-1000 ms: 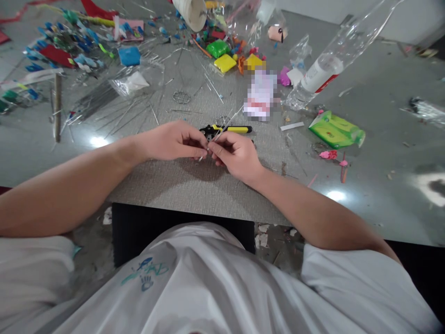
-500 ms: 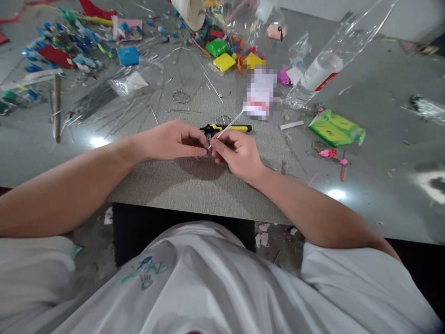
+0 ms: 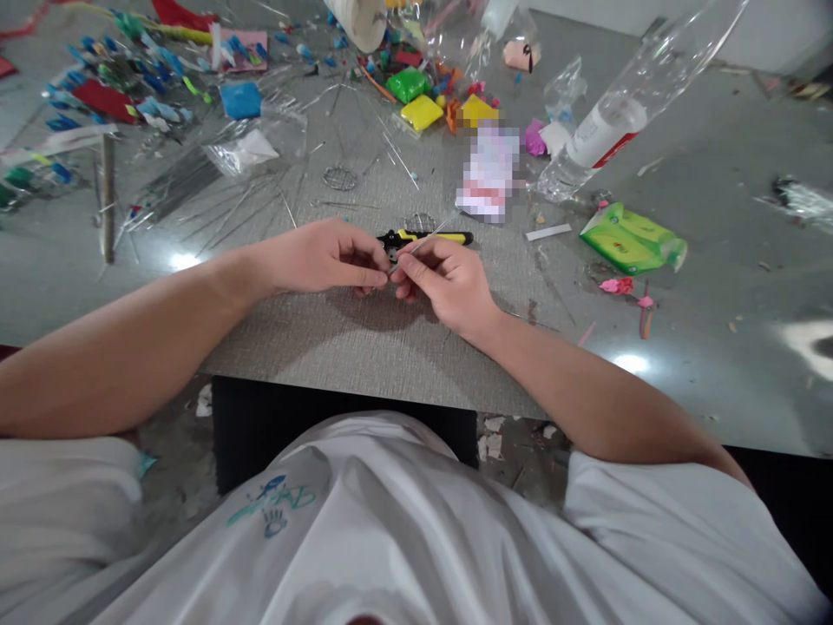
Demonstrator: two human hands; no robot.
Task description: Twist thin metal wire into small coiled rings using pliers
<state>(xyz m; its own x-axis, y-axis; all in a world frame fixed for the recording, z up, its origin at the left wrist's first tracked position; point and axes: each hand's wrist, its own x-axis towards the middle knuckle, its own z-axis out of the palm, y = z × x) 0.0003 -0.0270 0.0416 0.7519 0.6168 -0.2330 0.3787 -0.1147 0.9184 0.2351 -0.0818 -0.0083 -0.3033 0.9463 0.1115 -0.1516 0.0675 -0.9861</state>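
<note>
A thin silvery wire (image 3: 431, 236) slants up and to the right from between my two hands above the grey table. My right hand (image 3: 449, 278) is closed, pinching the wire between thumb and fingers. Fingertips of my left hand (image 3: 338, 260) press together at the wire's lower end, very close to the right fingertips. Just behind the hands lies a black and yellow hand tool (image 3: 449, 237), like pliers, partly hidden by my fingers. A small coil of wire (image 3: 420, 222) rests beyond it.
Loose wires (image 3: 214, 200) and blue clay bits (image 3: 153, 74) spread over the left. Farther back are a yellow clay packet (image 3: 422, 113) and a blurred-out pinkish item (image 3: 488, 178). A plastic bottle (image 3: 605, 130) and a green tissue pack (image 3: 628, 239) stand and lie to the right.
The wire's free end now looks thinner and darker and sits slightly lower and more to the left. Both hands stay nearly in place, still pinching.
</note>
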